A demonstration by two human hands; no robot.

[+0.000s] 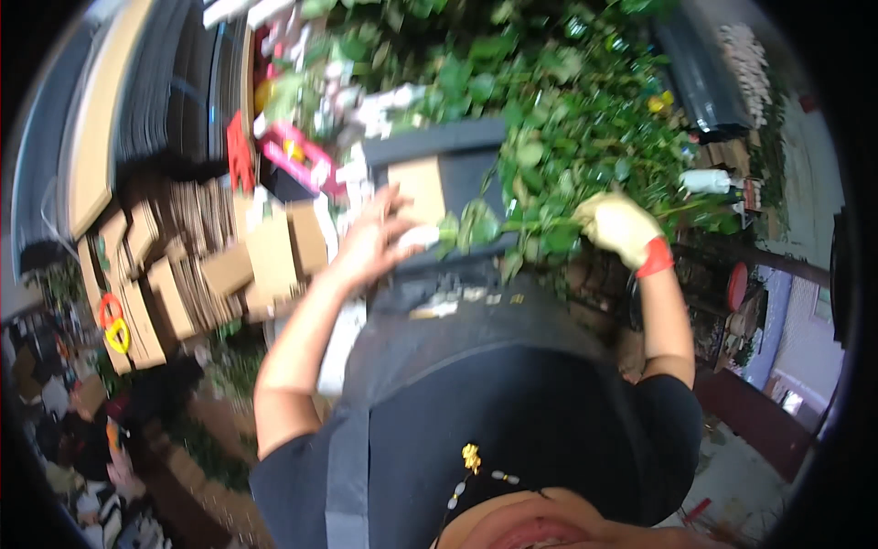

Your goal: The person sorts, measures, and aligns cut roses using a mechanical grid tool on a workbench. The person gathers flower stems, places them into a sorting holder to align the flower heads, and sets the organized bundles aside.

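Note:
My left hand (pixel 370 243) is bare, its fingers spread beside a pale flower head (pixel 420 237); blur hides whether they grip it. From the flower a leafy green stem (pixel 518 225) runs right to my right hand (pixel 621 226), in a cream glove with a red cuff, closed around the stem. Beneath the flower is a dark tray or board (pixel 439 134) with a piece of tan cardboard (pixel 420 189) on it. A large heap of leafy stems (pixel 569 117) lies beyond and beside my right hand.
Stacked cardboard pieces (pixel 199 264) stand at left, with orange-and-yellow-handled scissors (pixel 118 335) beside them. A pink plastic holder (pixel 302 156) and a red glove (pixel 240 152) lie at upper left. A white bottle (pixel 706 181) is at right, below dark sheeting (pixel 706 75).

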